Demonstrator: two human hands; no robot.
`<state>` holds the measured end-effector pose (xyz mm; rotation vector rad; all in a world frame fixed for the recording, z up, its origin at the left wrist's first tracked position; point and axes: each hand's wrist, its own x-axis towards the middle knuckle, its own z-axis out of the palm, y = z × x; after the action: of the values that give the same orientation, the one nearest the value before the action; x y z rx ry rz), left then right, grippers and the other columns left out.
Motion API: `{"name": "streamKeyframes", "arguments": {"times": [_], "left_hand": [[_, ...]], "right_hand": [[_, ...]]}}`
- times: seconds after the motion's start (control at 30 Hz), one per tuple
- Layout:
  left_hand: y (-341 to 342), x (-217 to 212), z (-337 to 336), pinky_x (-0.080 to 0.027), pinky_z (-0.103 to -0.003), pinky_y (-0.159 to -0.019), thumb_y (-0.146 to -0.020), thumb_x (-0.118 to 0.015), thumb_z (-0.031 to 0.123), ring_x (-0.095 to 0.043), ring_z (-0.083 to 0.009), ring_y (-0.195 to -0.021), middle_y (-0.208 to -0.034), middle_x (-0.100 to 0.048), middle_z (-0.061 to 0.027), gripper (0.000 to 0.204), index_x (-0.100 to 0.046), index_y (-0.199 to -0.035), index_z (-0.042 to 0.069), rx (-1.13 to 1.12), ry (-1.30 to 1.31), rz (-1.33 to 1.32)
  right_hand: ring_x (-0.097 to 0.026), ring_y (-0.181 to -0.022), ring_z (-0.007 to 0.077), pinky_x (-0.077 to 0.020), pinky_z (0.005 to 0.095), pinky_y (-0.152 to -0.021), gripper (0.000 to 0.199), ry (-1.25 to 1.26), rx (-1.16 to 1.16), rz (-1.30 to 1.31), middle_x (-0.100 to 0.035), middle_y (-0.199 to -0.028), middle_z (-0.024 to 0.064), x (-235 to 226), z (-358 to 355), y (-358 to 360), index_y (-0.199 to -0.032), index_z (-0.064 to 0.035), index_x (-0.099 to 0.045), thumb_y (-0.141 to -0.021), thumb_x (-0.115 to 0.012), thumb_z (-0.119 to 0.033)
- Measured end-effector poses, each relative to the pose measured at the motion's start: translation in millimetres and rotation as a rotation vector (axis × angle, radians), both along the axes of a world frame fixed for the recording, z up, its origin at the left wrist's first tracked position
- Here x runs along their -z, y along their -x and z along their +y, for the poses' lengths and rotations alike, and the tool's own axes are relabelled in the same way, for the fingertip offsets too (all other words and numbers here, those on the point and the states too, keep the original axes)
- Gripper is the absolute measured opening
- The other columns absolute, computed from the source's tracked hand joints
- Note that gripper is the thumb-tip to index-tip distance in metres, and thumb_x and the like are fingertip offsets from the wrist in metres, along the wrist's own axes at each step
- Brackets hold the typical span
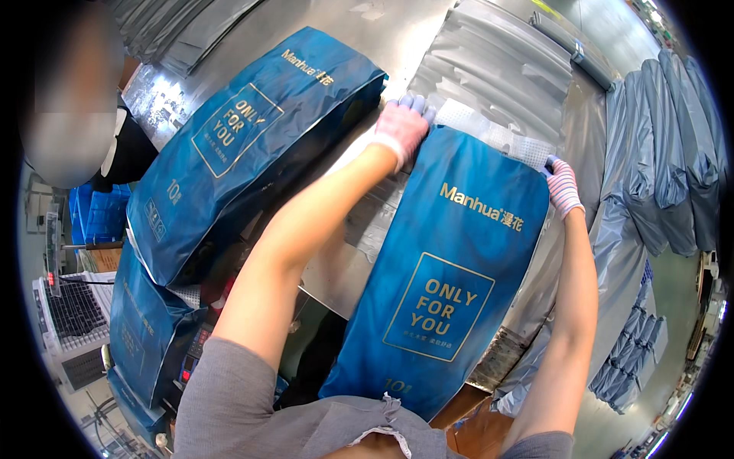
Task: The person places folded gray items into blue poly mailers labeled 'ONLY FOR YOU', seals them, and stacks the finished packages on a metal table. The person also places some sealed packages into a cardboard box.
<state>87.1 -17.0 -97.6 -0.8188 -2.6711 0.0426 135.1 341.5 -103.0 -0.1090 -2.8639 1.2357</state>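
A large blue plastic bag (pixel 459 245) with gold print lies lengthwise in front of me, its near end against my shirt. White embossed paper (pixel 527 145) sticks out of its far, open end. My left hand (pixel 403 128), in a thin pink glove with bluish fingertips, is closed on the far left corner of the bag. At the far right corner my right hand (pixel 564 187), in a striped glove, has its fingers curled over the bag's edge. A second filled blue bag (pixel 252 145) lies to the left of my left forearm.
Grey plastic bags (pixel 497 69) lie stacked on the metal table (pixel 382 38) beyond my hands. More grey bags (pixel 650 153) hang over the right side. Another blue bag (pixel 141 329) stands at lower left, near a white grated machine (pixel 73 314). A person (pixel 138 153) is at far left.
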Motion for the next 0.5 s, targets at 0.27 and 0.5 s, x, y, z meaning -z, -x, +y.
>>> {"name": "streamKeyframes", "arguments": {"times": [0.27, 0.5], "left_hand": [[-32.9, -31.7, 3.5, -0.046, -0.04, -0.076, -0.071, -0.061, 0.013, -0.056, -0.0338, -0.087, -0.096, -0.057, -0.0151, 0.045, -0.048, -0.114, 0.007, -0.095, -0.861, -0.067], [-27.5, 45.1, -12.6, -0.045, -0.044, -0.078, -0.084, -0.049, 0.031, -0.057, -0.0376, -0.091, -0.096, -0.061, -0.0186, 0.029, -0.055, -0.104, 0.011, -0.334, -0.278, -0.772]], "right_hand": [[-0.037, -0.066, 0.0022, -0.0341, 0.0174, -0.06, 0.007, 0.434, 0.248, 0.366, -0.044, -0.072, -0.0055, -28.7, -56.1, -110.1, -0.082, -0.0072, -0.052, -0.078, -0.055, -0.002], [-0.056, -0.099, 0.0327, -0.0463, 0.0376, -0.084, 0.031, -0.443, 0.286, -0.104, -0.058, -0.106, 0.0196, 59.3, -23.6, -77.8, -0.107, -0.0028, -0.055, -0.085, -0.047, -0.022]]}}
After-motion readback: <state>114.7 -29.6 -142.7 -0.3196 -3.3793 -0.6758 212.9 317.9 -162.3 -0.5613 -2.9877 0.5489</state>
